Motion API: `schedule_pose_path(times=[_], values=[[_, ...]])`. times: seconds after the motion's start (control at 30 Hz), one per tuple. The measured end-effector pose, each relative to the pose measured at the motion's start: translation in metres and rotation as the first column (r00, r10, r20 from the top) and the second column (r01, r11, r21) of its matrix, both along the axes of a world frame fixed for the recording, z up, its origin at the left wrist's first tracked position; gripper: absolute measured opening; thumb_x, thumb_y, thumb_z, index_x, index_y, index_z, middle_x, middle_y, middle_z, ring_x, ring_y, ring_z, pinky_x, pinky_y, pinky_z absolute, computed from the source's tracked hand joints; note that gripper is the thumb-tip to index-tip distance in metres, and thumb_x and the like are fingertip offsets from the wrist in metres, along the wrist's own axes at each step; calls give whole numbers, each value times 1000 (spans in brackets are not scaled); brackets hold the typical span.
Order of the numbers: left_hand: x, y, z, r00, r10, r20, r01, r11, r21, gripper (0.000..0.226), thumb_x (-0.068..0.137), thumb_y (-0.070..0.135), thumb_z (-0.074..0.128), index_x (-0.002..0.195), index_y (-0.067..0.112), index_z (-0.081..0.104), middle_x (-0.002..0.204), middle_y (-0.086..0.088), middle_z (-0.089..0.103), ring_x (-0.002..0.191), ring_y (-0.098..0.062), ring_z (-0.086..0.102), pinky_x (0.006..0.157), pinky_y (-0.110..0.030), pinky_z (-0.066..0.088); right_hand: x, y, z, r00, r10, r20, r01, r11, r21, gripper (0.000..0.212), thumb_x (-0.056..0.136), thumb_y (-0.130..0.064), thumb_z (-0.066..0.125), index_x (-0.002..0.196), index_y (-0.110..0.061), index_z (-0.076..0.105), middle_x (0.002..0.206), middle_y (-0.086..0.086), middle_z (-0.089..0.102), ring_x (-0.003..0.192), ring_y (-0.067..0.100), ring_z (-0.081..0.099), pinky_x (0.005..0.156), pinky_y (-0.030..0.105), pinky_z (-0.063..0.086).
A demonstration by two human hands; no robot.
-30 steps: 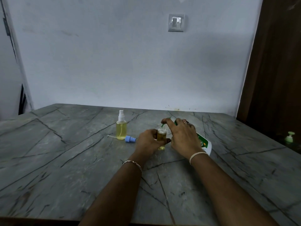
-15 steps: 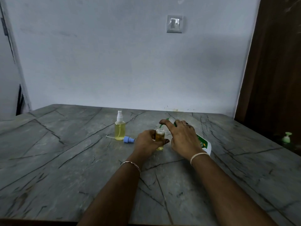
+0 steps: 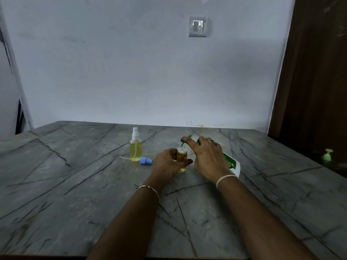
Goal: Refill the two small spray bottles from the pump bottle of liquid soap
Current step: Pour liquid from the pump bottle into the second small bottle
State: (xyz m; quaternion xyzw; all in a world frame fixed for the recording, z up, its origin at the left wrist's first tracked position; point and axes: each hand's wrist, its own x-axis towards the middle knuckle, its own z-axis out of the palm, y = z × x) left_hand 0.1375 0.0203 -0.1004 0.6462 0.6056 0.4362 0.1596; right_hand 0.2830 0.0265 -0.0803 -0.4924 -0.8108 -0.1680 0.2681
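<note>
A thin silver chain bracelet (image 3: pixel 148 189) circles the left wrist. The right wrist wears a plain pale band (image 3: pixel 225 178), and a dark-stoned ring (image 3: pixel 211 141) sits on one of the fingers (image 3: pixel 206 145) of the right hand (image 3: pixel 208 160).

The right hand (image 3: pixel 208 158) hides most of the pump bottle (image 3: pixel 232 164).

A grey stone-look table (image 3: pixel 75 184), veined with dark cracks, stands against a pale, scuffed wall (image 3: pixel 112 72). A silver-framed light switch (image 3: pixel 197 26) sits on the wall high above the table's far edge. A dark brown panel (image 3: pixel 315 72) rises beyond the table's right corner, with a small green pump dispenser (image 3: pixel 327 155) just off the table's right edge.
</note>
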Motion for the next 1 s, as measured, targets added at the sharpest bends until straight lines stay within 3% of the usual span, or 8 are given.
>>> schedule_pose_path(times=[0.13,0.4,0.67,1.0], values=[[0,0,1,1000,5,-1,-5,1000,-11,56,72,45,77,119,16,62,115,0,67,97,-9,59,83,-19,43,1,0,0,1000,-15,20,16,1000,-15,77,88,-10,57,144,-44,17,127,9,50,122,30,46,104,47,38],[0,-1,1,1000,5,-20,-5,1000,10,49,73,43,77,114,19,64,109,1,69,89,-6,56,78,-20,44,-6,-1,2,1000,-15,-6,15,1000,23,71,80,-10,63,135,-37,29,122,8,53,117,30,50,99,46,41],[0,-1,0,1000,6,-7,-6,1000,-15,56,72,46,77,118,18,62,114,0,67,97,-9,58,83,-22,44,2,-1,-1,1000,-8,6,8,1000,1,76,86,-13,59,142,-44,18,124,8,52,119,29,49,102,46,40],[0,-2,2,1000,-7,-5,7,1000,-3,51,75,41,76,117,16,63,113,-1,68,91,-6,54,80,-20,43,-8,-1,4,1000,-16,-27,16,1000,-3,68,79,-11,65,132,-36,30,120,7,54,114,29,52,98,45,43]])
